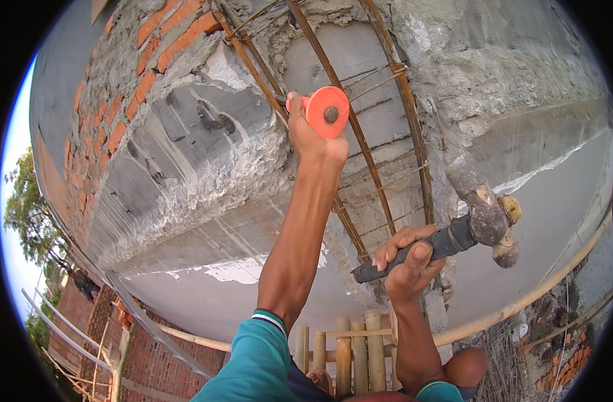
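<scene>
Two hands busy, chipping step: left hand (311, 134) closing fully around orange-guarded chisel (326, 112), tip against broken concrete (253, 161) beside exposed rebar (360, 144); right hand (408, 258) gripping hammer (477, 218) tight, cocked low right. Probably needing square strike on chisel head, missing knuckles.

both hands (306, 130) raised, fists closed

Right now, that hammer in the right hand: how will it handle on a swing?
Probably head-heavy: the hammer has a chunky, mortar-crusted metal head on a slim dark handle. The right hand grips near the handle's end, so it likely pulls at the wrist. The handle looks stiff; its grip seems textured, so slipping is unlikely.
</scene>
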A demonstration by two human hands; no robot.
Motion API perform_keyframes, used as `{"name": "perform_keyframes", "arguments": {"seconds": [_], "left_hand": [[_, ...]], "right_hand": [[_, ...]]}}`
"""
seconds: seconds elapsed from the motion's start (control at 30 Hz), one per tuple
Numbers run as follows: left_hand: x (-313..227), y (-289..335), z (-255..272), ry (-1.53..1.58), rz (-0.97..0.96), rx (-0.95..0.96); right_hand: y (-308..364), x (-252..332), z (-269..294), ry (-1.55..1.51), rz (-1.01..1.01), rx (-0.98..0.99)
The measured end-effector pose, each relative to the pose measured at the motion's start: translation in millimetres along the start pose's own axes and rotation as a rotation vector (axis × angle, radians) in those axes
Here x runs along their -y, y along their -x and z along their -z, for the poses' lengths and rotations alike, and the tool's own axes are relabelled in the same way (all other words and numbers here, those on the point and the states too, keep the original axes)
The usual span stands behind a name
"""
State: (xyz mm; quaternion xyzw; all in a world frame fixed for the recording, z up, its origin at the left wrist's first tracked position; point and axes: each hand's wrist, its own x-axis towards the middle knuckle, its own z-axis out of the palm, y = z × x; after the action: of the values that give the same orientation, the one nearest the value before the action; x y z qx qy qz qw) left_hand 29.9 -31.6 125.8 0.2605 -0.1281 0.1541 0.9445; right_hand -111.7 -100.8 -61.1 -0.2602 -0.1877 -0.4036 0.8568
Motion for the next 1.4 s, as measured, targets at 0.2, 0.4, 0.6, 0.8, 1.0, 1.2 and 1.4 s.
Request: {"name": "perform_keyframes", "arguments": {"seconds": [0.2,0.4,0.6,0.8,1.0,1.2,1.4], "left_hand": [[-37,11,3,0.005,0.204,0.036],[-28,6,-5,-0.094,0.246,0.168],[-47,45,-3,0.087,0.364,0.094],[-72,131,58,-0.460,0.548,0.297],[-57,88,42,-0.356,0.393,0.406],[-31,48,21,-0.049,0.299,0.191],[-20,68,16,-0.183,0.260,0.325]], "right_hand": [[-5,1,6,0.052,-0.117,0.002],[-1,2,4,0.174,-0.112,0.076],[-4,8,2,0.187,-0.129,0.112],[-10,21,10,0.230,-0.106,0.098],[-16,37,19,0.296,-0.126,0.103],[-19,45,23,0.310,-0.109,0.087],[-22,51,29,0.287,-0.095,0.059]]}}
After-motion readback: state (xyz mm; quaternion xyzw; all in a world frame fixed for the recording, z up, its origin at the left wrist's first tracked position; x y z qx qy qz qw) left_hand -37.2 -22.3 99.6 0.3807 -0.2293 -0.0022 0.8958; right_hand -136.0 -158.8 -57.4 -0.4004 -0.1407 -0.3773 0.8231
